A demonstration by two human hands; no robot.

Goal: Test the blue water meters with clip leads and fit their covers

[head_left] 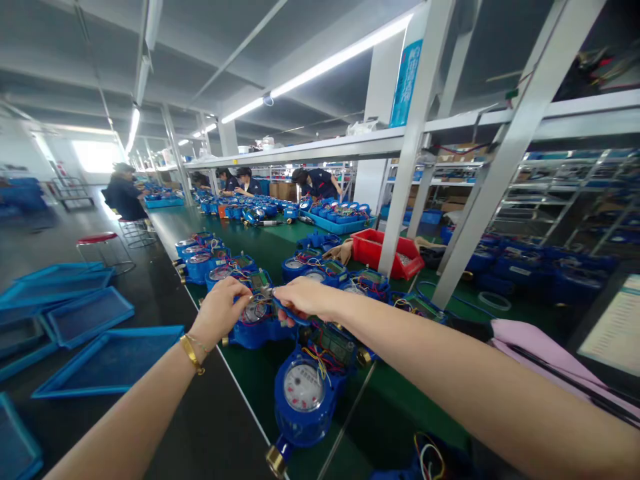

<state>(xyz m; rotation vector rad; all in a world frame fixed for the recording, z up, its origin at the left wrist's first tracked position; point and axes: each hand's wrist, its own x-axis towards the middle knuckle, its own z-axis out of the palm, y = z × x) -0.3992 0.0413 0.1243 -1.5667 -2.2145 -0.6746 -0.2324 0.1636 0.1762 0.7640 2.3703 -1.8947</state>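
My right hand (pixel 300 298) is closed around blue-handled pliers (pixel 290 312). Their metal jaws point left over a blue water meter (pixel 254 333) with an exposed circuit board and loose coloured wires. On the other side of that meter, my left hand (pixel 225 307) has its thumb and fingertips pinched together near the wires; what they hold is too small to make out. A gold bracelet is on my left wrist. Closer to me stands another water meter (pixel 303 393), with a round white dial, red and yellow wires and a brass pipe end.
More blue meters (pixel 200 257) line the green bench (pixel 240 233). A red bin (pixel 367 247) stands by a metal shelf post (pixel 405 147). Blue trays (pixel 110 360) lie on the floor at left, near a red stool (pixel 97 238). Several people (pixel 320 183) work farther back.
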